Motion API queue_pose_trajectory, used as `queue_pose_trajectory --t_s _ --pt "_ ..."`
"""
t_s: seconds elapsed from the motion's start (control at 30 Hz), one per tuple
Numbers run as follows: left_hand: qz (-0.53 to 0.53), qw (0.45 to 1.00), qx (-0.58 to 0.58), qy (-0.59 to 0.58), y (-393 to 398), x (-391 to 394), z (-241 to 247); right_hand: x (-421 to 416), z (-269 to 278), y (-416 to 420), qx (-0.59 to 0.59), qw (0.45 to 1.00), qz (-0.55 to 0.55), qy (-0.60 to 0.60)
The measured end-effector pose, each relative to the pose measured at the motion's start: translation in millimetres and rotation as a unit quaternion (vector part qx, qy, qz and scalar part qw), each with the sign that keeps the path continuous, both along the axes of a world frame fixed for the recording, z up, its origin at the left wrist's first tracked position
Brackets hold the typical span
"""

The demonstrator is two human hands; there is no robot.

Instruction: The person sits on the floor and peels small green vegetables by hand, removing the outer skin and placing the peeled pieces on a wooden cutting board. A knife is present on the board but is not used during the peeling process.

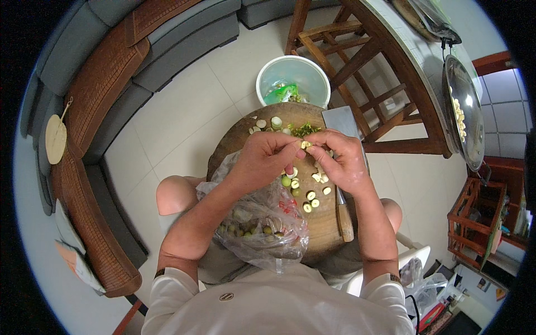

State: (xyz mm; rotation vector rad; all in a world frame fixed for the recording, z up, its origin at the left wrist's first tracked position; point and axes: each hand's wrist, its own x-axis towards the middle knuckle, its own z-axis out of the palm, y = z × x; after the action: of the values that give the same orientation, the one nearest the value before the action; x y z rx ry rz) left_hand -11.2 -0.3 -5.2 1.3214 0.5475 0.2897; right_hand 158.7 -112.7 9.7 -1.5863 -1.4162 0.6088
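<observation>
My left hand (266, 157) and my right hand (343, 161) meet above a round wooden chopping board (234, 130). Between their fingertips they grip a small piece of pale, cut fruit (306, 145). Below the fingers lie whole green fruits (286, 181) and several cut halves (310, 195) with pale insides. White peeled pieces (320, 176) sit near my right hand, which partly hides them. A cleaver (340, 119) rests along the board's right side, its wooden handle towards me. By my left forearm, a clear plastic bag (259, 243) holds more green fruits.
Beyond the board stands a round bin (293, 79) with green scraps inside. Green trimmings (305, 130) and pale slices lie at the board's far edge. A wooden-framed table (402, 63) rises at the right, with a metal pan (469, 113) holding pale pieces. A grey sofa (188, 50) curves around the left.
</observation>
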Motion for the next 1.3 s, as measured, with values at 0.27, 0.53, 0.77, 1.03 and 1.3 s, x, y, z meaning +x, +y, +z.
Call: queue_pose_trajectory --t_s 0.27,0.53,0.77,1.03,1.3 --pt "0.003 0.999 -0.033 -0.006 -1 0 -1 -2 -2 -1 -0.020 0.999 -0.026 0.040" --pt "0.005 0.999 -0.032 0.002 -3 2 0 -3 -6 -2 -0.041 0.994 -0.050 0.092" --pt "0.029 0.999 -0.018 -0.035 -8 3 -4 -6 -9 -1 -0.032 0.995 -0.066 0.073" --pt "0.035 0.998 0.049 -0.014 -13 5 -16 -9 4 0 -0.030 0.999 -0.042 -0.009" --pt "0.026 0.996 0.090 0.010 -15 5 -17 -9 -3 -1 -0.038 0.998 -0.054 0.009"
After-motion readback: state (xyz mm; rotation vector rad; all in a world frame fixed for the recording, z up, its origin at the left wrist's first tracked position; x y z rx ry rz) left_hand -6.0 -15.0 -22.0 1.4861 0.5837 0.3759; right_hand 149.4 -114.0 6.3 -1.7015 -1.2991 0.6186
